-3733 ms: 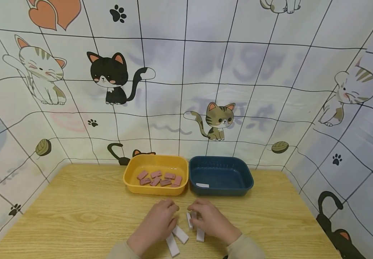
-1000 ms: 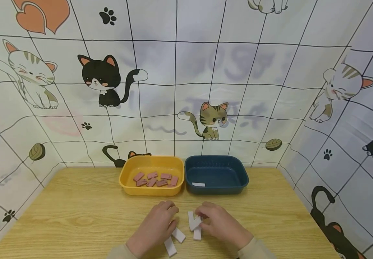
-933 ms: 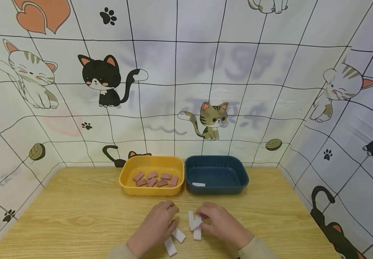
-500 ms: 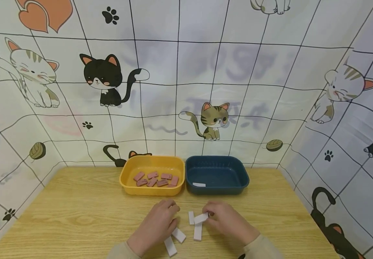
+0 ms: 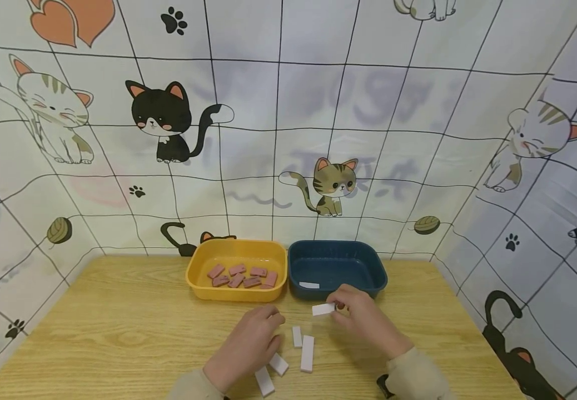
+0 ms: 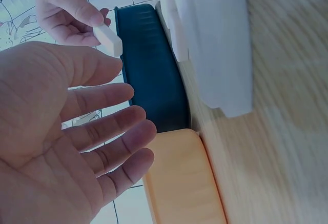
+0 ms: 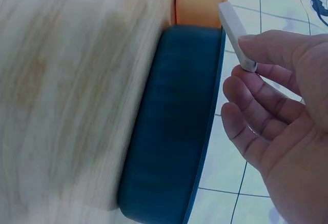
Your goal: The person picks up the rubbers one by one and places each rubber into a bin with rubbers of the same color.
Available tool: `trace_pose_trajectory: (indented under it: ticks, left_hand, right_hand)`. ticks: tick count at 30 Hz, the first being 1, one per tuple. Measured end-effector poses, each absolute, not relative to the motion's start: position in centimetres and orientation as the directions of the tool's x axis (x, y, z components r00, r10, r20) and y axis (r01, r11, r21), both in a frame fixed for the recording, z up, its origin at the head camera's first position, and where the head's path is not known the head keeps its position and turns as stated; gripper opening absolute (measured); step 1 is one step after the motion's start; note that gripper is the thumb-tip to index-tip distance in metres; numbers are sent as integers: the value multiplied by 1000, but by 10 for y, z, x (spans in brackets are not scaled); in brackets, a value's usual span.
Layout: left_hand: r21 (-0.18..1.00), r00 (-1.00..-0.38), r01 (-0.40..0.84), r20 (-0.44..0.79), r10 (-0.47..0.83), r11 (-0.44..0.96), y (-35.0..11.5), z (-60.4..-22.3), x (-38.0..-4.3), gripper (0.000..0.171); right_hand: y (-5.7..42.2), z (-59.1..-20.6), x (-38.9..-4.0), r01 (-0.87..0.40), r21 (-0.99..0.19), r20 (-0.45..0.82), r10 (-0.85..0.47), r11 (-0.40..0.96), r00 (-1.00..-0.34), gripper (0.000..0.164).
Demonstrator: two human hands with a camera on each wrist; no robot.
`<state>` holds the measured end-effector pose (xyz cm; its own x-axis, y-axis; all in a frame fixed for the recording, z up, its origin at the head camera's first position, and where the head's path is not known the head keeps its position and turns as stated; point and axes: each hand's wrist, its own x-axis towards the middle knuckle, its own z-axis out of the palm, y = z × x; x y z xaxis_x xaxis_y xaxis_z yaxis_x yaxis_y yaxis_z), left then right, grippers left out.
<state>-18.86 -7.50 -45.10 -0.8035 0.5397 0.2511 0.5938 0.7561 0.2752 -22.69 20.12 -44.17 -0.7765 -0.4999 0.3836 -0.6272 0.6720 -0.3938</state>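
Note:
My right hand (image 5: 366, 322) pinches a white rectangular block (image 5: 323, 309) between thumb and fingers, just in front of the blue bin (image 5: 356, 266). In the right wrist view this block (image 7: 236, 35) juts from the fingertips beside the bin's rim. My left hand (image 5: 245, 344) stays low over the table with fingers loosely spread; its palm (image 6: 46, 147) holds nothing in the left wrist view. Between the hands lie a short white block (image 5: 297, 336) and a longer one (image 5: 307, 354). Two more, an angled block (image 5: 278, 364) and a partly hidden block (image 5: 264, 383), lie by the left hand.
Left of the blue bin, side by side with it, stands a yellow bin (image 5: 233, 294) with several pink rectangular pieces (image 5: 237, 269). One white piece (image 5: 309, 285) lies inside the blue bin. A cat-patterned sheet (image 5: 253, 150) rises behind the wooden table (image 5: 118, 328).
The right hand has lifted the white block off the others and carried it forward and right, toward the blue bin. The left hand has barely moved.

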Motion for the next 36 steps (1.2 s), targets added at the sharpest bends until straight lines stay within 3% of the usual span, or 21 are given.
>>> trace_pose_trajectory:
  ticks: [16, 24, 36]
  left_hand:
    - [246, -762, 642, 315, 567, 726, -65, -443, -195, 21]
    - [228, -741, 661, 349, 573, 715, -60, -441, -198, 19]
    - [199, -731, 669, 349, 586, 716, -53, -438, -203, 19]
  right_hand:
    - [208, -431, -244, -576, -354, 437, -414, 737, -799, 18]
    - [208, -426, -247, -506, -363, 372, -376, 783, -848, 17]
    - [213, -423, -263, -485, -360, 369, -356, 797, -859, 15]
